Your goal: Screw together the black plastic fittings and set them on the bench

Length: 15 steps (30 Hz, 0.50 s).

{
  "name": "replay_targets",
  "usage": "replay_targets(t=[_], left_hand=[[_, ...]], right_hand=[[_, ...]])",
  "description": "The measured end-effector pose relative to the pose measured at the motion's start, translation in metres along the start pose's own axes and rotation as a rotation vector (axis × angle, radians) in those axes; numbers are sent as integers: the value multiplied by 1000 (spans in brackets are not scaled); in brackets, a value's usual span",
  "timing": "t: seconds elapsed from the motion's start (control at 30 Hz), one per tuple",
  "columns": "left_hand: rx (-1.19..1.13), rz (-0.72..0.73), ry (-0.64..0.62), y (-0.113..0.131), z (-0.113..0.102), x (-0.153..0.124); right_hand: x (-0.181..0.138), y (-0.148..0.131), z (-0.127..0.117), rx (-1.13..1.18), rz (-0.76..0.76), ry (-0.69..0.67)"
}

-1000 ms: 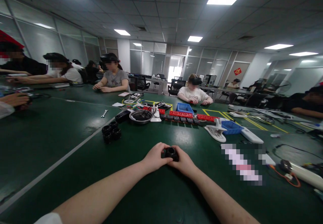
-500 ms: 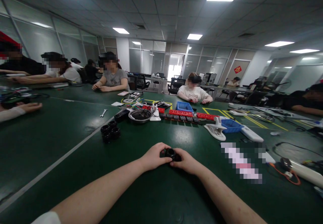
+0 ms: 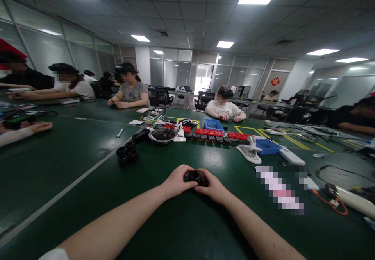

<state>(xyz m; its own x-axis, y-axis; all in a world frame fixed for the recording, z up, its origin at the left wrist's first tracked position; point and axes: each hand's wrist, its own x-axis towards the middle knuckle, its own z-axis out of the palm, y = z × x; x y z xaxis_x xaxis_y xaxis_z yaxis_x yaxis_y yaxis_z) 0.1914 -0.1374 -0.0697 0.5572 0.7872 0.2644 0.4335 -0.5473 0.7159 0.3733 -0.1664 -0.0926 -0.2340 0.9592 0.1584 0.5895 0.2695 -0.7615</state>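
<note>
i'm watching both hands meeting at the middle of the green tabletop [image 3: 88, 197], closing on a small black ring-shaped part [image 3: 195, 176] from either side. the left hand [image 3: 176, 181] is curling its fingers over the part's left edge, and the right hand [image 3: 213, 186] is pinching it from the right, thumb tucked against the round opening. the part is sitting low, at or just above the tabletop; i cannot tell whether it is touching the surface.

as i'm judging it, this is a two-handed fit or twist on a small piece, so i'm wanting the forearms resting on the tabletop for steadiness, one hand bracing while the other does the turning, and the grip staying on the outer rim so the central opening remains visible. pressing evenly should be keeping the piece from tilting or slipping out sideways.

a cluster of similar black parts [image 3: 127, 155] is lying well apart to the left, beyond the pale line. further off, a metal bowl [image 3: 162, 135], a white clip [image 3: 249, 152] and blue trays [image 3: 268, 146] are sitting mid-table, with other people working at the far edges.
</note>
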Motion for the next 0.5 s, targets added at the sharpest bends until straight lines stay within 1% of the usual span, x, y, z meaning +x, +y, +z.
replay_targets(t=[0.07,0.17,0.3,0.4,0.43,0.5], left_hand=[[-14,42,-64,-1,-4,1],[-29,100,-136,-2,-7,1],[-36,142,-174,-2,-8,2],[-30,88,-132,-2,-4,2],[-23,53,-101,-2,-1,2],[-2,-22,-20,-1,6,2]], right_hand=[[0,1,-4,54,-14,-52],[0,0,-8,64,-59,-111],[0,-4,-13,43,-54,-164],[1,-4,-10,35,5,-133],[1,-4,-7,21,29,-99],[3,-5,3,-76,77,18]])
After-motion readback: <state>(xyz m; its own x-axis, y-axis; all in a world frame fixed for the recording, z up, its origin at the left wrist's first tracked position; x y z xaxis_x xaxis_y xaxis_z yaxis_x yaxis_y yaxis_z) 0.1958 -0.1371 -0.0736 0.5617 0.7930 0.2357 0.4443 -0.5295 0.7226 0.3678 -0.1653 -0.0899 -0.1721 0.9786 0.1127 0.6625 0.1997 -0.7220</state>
